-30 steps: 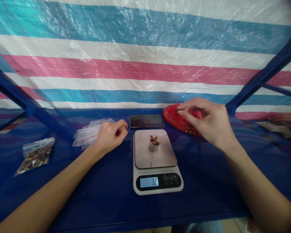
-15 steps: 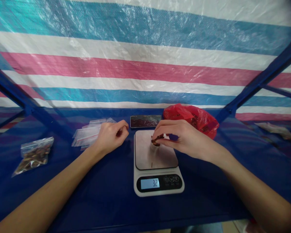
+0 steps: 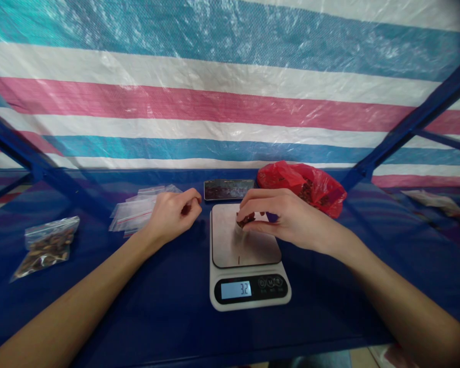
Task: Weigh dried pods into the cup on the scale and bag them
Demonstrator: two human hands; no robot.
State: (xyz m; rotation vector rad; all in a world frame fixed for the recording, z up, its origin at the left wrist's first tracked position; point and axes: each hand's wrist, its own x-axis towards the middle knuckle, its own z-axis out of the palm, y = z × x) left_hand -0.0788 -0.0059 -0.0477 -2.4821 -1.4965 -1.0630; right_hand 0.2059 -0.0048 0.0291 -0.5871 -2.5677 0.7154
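My right hand [image 3: 276, 214] is over the plate of a white digital kitchen scale [image 3: 219, 278], fingertips pinched around dark brown dried pieces [image 3: 248, 220]. Just under the pinch is a pale patch on the steel plate; I cannot tell whether it is a reflection or a small cup. One thin brown sliver [image 3: 238, 260] lies near the plate's front edge. The display [image 3: 235, 290] reads 3.2. My left hand [image 3: 175, 213] is curled into a loose fist left of the scale, with nothing showing in it. It rests beside clear zip bags [image 3: 132, 213], covering part of them.
Behind the scale lies a phone [image 3: 229, 189]. A red plastic bag [image 3: 283, 175] of brown dried pieces sits at the back right. A filled zip bag [image 3: 48, 245] lies at far left on the blue table [image 3: 157, 317]. Blue metal bars [image 3: 396, 130] and a striped sheet stand behind.
The view has shifted slightly. My right fingers have shifted a little on the brown pieces, still over the plate. The reading stays at 3.2, and my left hand keeps its pose.
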